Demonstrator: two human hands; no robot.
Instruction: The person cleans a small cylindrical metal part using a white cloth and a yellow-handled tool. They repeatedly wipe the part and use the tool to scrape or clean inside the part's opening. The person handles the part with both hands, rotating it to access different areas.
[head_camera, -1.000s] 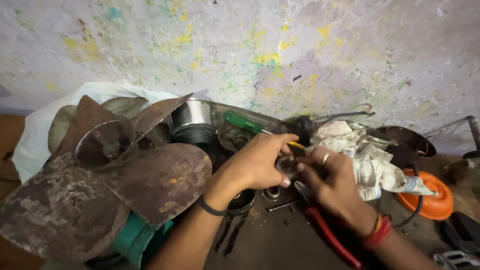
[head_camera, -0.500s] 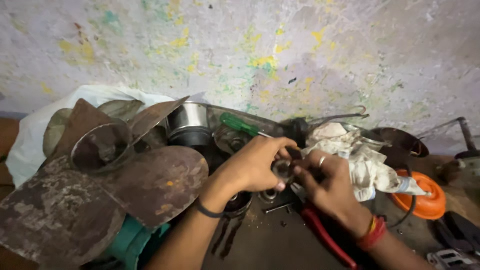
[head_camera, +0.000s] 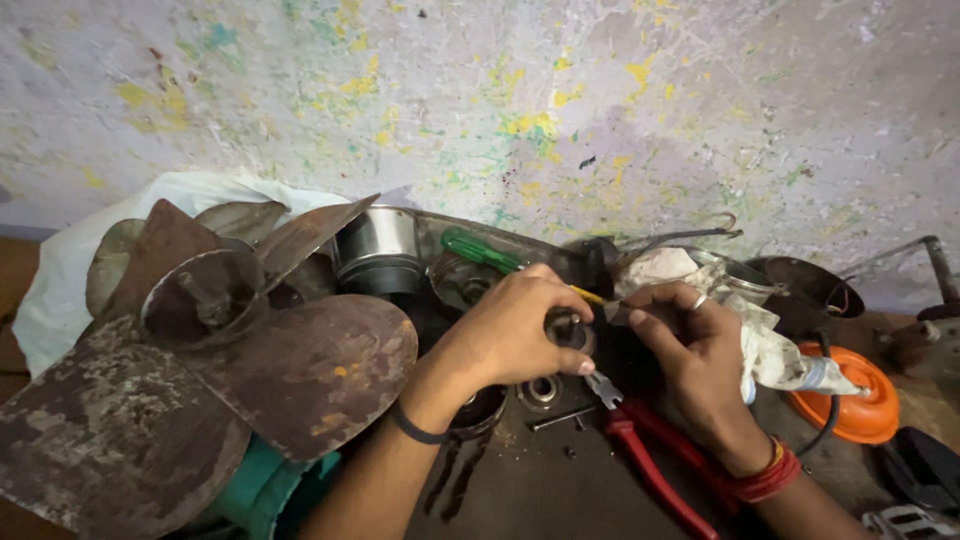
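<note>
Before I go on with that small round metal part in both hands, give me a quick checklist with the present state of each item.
1. Left hand grips the small round metal part: ok.
2. Right hand pinches a thin tool at the part: ok; the tip's seating cannot be told.
3. Red-handled pliers close by, lying just below the hands: ok.
4. Green-handled screwdriver within sight behind the hands: ok.
5. Rusty fan blades crowd the left forearm: not ok.
6. Loose ring-shaped part lies under the hands and could get knocked: cannot tell.
</note>
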